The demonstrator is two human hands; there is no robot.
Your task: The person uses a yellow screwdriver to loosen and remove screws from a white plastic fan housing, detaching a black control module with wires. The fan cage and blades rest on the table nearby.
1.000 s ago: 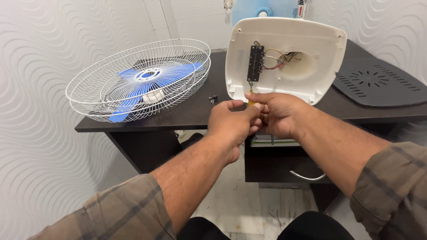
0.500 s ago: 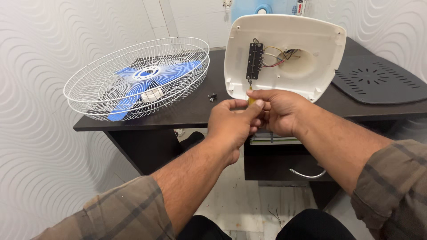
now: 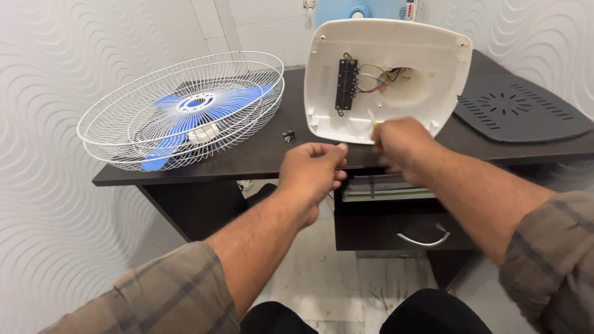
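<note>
At the near edge of the dark bench (image 3: 185,170), in the head view, both hands are raised in front of a white fan base cover (image 3: 396,62) that stands tilted on its lower edge, its hollow inside facing the camera. The left hand (image 3: 312,170) hovers just below and left of the cover's lower rim, fingers curled loosely inward with the thumb forward, gripping nothing that can be seen. The right hand (image 3: 402,142) is blurred, closed around a small tool with a yellow tip (image 3: 375,123) that touches the cover's lower inside edge. Inside the cover sit a black switch block (image 3: 346,85) and a bundle of coloured wires (image 3: 377,77) running to a round recess. To the left, well apart, a white wire fan guard (image 3: 124,117) with blue blades (image 3: 185,120) lies flat on the bench. A small dark screw (image 3: 288,135) lies between guard and cover. At the far right rests a dark vented plate (image 3: 520,111). Below the bench, a drawer with a metal handle (image 3: 424,238) hangs open.
</note>
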